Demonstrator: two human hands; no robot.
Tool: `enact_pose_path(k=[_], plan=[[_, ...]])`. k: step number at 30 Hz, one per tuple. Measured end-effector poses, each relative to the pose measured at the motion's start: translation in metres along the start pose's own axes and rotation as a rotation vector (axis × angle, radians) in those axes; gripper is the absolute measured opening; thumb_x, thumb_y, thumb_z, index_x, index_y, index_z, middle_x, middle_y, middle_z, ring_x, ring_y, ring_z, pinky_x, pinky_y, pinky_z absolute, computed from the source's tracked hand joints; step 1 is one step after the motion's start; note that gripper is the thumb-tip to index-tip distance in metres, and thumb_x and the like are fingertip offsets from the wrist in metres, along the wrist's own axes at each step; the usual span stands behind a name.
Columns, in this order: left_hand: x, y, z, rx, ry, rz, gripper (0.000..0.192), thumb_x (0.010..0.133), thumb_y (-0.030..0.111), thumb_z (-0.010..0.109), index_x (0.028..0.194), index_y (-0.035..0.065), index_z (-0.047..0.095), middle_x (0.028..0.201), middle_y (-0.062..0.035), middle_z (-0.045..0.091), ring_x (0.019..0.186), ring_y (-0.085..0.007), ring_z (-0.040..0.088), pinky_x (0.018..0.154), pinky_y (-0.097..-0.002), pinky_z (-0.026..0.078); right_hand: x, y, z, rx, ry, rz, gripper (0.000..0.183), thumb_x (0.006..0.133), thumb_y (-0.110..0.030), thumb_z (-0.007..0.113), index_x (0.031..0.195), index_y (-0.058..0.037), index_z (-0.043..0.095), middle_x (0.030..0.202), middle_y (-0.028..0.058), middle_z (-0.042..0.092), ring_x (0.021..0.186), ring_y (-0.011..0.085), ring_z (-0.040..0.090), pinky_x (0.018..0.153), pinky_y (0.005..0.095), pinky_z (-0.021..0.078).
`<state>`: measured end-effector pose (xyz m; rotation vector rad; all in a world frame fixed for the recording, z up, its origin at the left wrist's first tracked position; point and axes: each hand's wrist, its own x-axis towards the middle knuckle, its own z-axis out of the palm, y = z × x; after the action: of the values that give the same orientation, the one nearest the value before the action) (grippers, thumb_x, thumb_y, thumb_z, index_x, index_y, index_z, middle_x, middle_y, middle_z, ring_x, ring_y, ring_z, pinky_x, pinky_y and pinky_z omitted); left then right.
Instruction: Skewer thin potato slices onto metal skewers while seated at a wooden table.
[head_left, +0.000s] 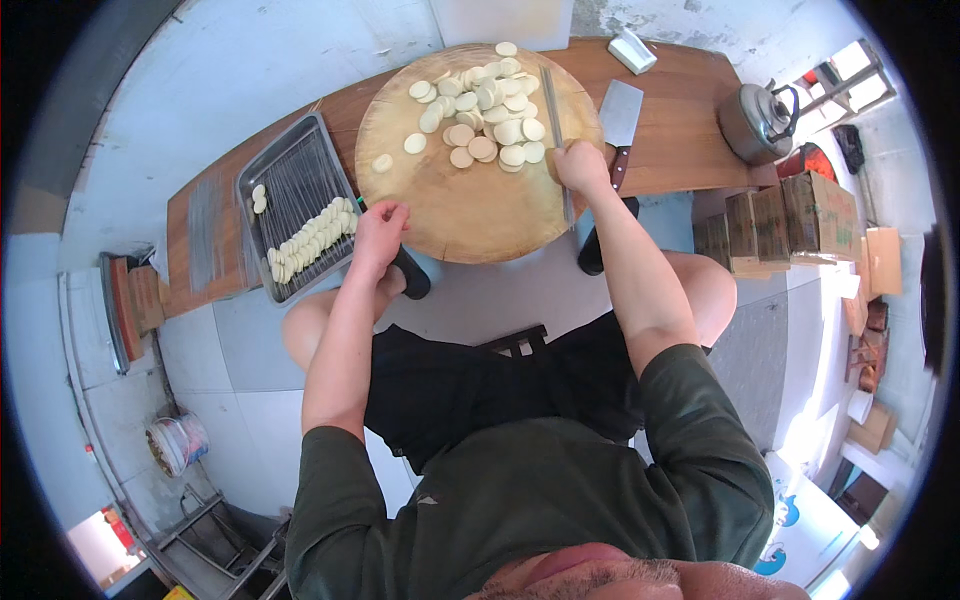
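My left hand (381, 231) is between the metal tray and the round wooden board (480, 217), its fingers curled; whether it holds anything is unclear. My right hand (582, 166) closes on a bundle of thin skewers (553, 105) lying along the board's right side. Pale round food slices (495, 112) are heaped on the board's far half, a few browner ones (461, 135) at the near edge of the heap. The grey metal tray (279, 161) holds many thin skewers and rows of overlapping pale slices (311, 240); two or three slices (259, 198) lie apart at its left.
A cleaver (620, 112) lies right of the board, its handle near my right hand. Behind it is a small white container (632, 52). A metal kettle (757, 124) stands at the table's right end. More thin sticks (206, 232) lie left of the tray. Cardboard boxes (817, 214) are stacked at right.
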<state>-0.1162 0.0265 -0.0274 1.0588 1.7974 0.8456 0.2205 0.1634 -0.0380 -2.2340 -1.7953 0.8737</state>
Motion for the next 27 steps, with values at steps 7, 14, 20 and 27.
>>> enact_pose_path(k=[7, 14, 20, 27], plan=[[0.042, 0.021, 0.102, 0.317, -0.047, 0.31, 0.029, 0.092, 0.026, 0.061, 0.097, -0.0027, 0.066, 0.08, -0.0061, 0.065, 0.072, -0.0138, 0.06, 0.069, -0.0271, 0.048, -0.022, 0.024, 0.024, 0.507, 0.234, -0.057, 0.028, 0.084, -0.022, 0.054, 0.088, 0.0032, 0.067, 0.079, 0.0221, 0.068, 0.078, 0.0318, 0.069, 0.073, 0.0437, 0.053], [0.0, 0.084, 0.197, -0.34, -0.245, 0.046, 0.028, 0.098, 0.026, 0.054, 0.105, 0.0005, 0.063, 0.088, -0.0045, 0.064, 0.078, -0.0141, 0.061, 0.07, -0.028, 0.048, -0.083, 0.023, 0.028, 0.849, 0.137, -0.104, 0.024, 0.089, -0.018, 0.053, 0.092, 0.0034, 0.062, 0.079, 0.0173, 0.066, 0.072, 0.0249, 0.065, 0.067, 0.038, 0.051], [-0.053, 0.083, 0.188, -0.581, -0.184, 0.075, 0.026, 0.101, 0.024, 0.05, 0.108, 0.0014, 0.061, 0.087, -0.0035, 0.062, 0.08, -0.0134, 0.059, 0.073, -0.0283, 0.048, -0.16, 0.03, 0.039, 0.94, -0.097, -0.214, 0.017, 0.094, -0.016, 0.054, 0.094, 0.0003, 0.054, 0.076, 0.0091, 0.06, 0.071, 0.0176, 0.06, 0.065, 0.0331, 0.0484], [-0.084, 0.13, 0.142, -0.258, -0.149, 0.501, 0.022, 0.101, 0.018, 0.051, 0.105, 0.0, 0.063, 0.093, -0.0034, 0.065, 0.085, -0.0096, 0.059, 0.074, -0.0244, 0.048, -0.154, -0.003, 0.026, 0.966, 0.094, -0.49, 0.014, 0.096, -0.013, 0.055, 0.102, -0.0001, 0.054, 0.088, 0.0152, 0.065, 0.081, 0.0233, 0.065, 0.074, 0.0345, 0.0507]])
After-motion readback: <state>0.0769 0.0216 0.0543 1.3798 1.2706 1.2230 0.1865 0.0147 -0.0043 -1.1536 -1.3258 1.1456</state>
